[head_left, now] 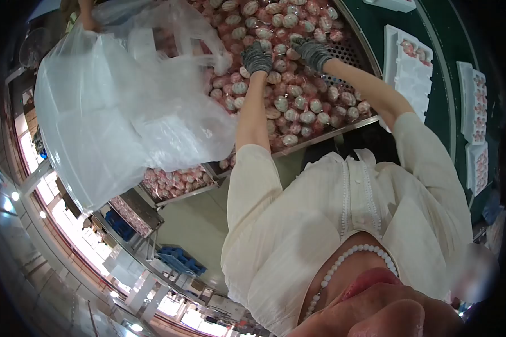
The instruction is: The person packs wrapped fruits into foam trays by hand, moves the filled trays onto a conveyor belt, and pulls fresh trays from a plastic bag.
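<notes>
Many round pieces [306, 117], pale and red-striped in clear and pink wrappers, fill a metal-edged tray in front of me. Both my hands wear grey knit gloves and reach into this pile. My left hand [257, 58] has its fingers curled at a wrapped ball near the pile's middle; the fingertips are partly hidden. A little to its right, my right hand [314, 54] rests over the pile with its fingers stretched and apart. Beside the right hand, the tray's perforated metal bottom [346, 55] shows.
A large clear plastic bag [95, 106] with white trays inside covers the left side. Another person's hand [88, 22] is at its top. White trays [407, 78], some holding pieces, lie on the green conveyor [444, 121] at right. Blue crates [180, 260] stand behind on the left.
</notes>
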`<state>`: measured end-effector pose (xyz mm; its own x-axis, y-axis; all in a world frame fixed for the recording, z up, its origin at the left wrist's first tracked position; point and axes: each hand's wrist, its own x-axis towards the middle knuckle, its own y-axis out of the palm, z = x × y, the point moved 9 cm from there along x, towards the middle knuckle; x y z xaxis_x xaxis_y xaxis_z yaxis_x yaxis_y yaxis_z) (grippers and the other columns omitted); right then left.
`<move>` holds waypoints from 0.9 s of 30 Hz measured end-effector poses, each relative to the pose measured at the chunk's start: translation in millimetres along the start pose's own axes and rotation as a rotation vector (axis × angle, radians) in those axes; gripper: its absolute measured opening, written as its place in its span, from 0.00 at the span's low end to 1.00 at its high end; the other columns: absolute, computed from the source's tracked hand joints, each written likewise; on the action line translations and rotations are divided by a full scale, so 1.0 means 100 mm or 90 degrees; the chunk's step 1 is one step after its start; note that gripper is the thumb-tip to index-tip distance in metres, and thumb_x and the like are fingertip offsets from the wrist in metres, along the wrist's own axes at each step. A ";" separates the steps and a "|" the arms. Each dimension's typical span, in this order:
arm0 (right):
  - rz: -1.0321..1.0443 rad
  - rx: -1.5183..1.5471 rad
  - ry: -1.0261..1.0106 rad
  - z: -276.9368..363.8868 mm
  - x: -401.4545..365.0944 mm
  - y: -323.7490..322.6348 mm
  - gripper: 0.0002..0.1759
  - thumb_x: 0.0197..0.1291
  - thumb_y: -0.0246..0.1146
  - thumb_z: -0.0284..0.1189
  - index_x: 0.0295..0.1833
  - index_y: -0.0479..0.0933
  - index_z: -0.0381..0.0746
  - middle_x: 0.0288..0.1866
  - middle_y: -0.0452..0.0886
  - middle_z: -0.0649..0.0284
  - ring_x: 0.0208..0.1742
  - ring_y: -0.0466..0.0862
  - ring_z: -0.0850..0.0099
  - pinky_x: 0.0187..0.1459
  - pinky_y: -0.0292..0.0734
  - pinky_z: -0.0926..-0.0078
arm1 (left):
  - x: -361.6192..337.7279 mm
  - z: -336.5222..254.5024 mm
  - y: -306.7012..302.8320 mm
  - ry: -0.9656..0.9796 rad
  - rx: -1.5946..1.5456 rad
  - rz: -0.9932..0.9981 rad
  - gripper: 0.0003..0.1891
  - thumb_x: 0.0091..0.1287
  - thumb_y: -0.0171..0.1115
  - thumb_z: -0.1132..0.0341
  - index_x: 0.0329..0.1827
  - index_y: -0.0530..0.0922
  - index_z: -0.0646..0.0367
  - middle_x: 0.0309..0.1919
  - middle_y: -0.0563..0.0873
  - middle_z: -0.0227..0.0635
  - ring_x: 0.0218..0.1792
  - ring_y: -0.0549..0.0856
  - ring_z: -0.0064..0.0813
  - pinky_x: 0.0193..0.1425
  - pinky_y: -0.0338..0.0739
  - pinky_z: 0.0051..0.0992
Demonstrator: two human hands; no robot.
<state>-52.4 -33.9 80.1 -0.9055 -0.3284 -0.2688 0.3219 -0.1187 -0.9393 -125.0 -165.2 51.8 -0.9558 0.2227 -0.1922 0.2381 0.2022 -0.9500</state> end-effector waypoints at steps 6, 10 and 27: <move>0.108 0.057 0.099 0.04 -0.22 0.44 0.18 0.50 0.54 0.32 0.48 0.70 0.41 0.48 0.72 0.59 0.51 0.72 0.60 0.51 0.66 0.65 | -0.01 -0.14 -0.09 -0.126 0.097 0.000 0.34 0.40 0.64 0.54 0.51 0.66 0.60 0.47 0.73 0.49 0.53 0.69 0.44 0.57 0.62 0.36; -0.021 0.215 0.093 -0.32 -0.09 0.14 0.17 0.49 0.57 0.35 0.46 0.72 0.41 0.44 0.73 0.56 0.50 0.71 0.58 0.50 0.65 0.63 | 0.05 -0.07 -0.04 0.000 0.009 -0.204 0.34 0.38 0.67 0.56 0.50 0.67 0.62 0.45 0.74 0.48 0.49 0.71 0.45 0.55 0.64 0.35; -0.209 0.271 0.233 -0.91 0.38 -0.38 0.28 0.39 0.62 0.34 0.51 0.67 0.40 0.44 0.72 0.49 0.45 0.73 0.55 0.47 0.69 0.63 | -0.68 -0.52 -0.13 0.094 -1.014 0.157 0.14 0.56 0.51 0.67 0.44 0.71 0.60 0.46 0.75 0.40 0.50 0.71 0.38 0.54 0.66 0.40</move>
<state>-124.6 43.4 86.4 -0.9868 0.1200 -0.1084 0.0260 -0.5439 -0.8387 -54.0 -133.0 90.5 -0.8673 0.4643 -0.1798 0.3936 0.8605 0.3235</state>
